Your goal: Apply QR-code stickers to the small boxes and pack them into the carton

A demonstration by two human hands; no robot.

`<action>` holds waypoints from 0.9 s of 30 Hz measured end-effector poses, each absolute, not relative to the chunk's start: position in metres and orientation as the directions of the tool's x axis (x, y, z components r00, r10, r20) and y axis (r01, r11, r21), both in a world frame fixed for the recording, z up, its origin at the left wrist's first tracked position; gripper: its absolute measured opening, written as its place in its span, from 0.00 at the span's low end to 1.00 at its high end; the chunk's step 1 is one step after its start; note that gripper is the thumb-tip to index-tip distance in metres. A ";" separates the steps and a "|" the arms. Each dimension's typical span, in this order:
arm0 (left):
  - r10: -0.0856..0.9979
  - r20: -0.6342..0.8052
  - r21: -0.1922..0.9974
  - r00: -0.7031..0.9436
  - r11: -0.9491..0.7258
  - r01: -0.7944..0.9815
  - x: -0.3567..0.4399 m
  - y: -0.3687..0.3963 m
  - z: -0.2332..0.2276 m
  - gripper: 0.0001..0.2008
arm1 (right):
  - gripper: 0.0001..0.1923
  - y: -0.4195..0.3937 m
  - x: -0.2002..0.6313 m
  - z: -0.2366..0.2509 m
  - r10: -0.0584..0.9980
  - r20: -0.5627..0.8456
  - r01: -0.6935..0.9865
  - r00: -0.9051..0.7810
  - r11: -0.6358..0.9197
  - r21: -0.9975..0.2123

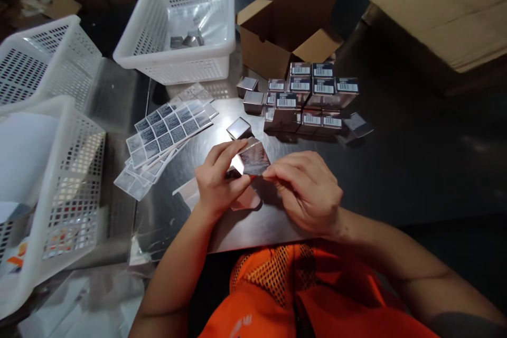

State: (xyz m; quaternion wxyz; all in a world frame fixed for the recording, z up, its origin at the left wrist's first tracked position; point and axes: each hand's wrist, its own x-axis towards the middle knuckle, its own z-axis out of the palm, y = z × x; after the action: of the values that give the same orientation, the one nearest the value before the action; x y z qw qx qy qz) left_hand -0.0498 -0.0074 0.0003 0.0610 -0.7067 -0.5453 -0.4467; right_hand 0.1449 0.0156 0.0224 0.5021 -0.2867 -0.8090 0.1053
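My left hand (219, 177) is closed around a small shiny silver box (236, 165), thumb below and fingers above. A grey label with fine print (254, 156) covers the box face turned towards my right hand. With thumb and forefinger, my right hand (307, 187) pinches the lower right corner of that label. Whether the label lies fully flat on the box is hard to tell. Just beyond my left fingers stands another silver box (239, 128). Sheets of square printed labels (170, 129) lie fanned out to the left. A pale backing sheet (189, 193) lies partly under my left hand.
Stacked boxes with barcode labels (322, 87) stand beyond my right hand, beside two loose silver boxes (253, 101). A clear piece of film (357, 125) lies to their right. Behind are an open carton (263, 47) and a white basket (178, 66). More white baskets (71, 169) line the left.
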 end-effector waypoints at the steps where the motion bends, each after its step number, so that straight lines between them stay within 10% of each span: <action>1: 0.719 0.695 0.399 0.009 -0.396 0.827 -0.051 -0.007 0.001 0.23 | 0.09 0.015 0.145 0.022 0.563 0.756 0.344 -0.333 0.819 -0.459; 27: 0.764 0.638 0.516 0.097 -0.517 0.682 -0.057 -0.002 0.011 0.20 | 0.04 0.015 0.152 0.037 0.455 0.798 0.209 -0.395 0.890 -0.404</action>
State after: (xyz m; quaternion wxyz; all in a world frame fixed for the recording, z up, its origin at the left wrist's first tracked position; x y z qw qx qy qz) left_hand -0.0569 -0.0023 0.0113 -0.0444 -0.7392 -0.4893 -0.4608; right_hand 0.1516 0.0148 0.0371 0.5122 -0.2011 -0.8263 0.1201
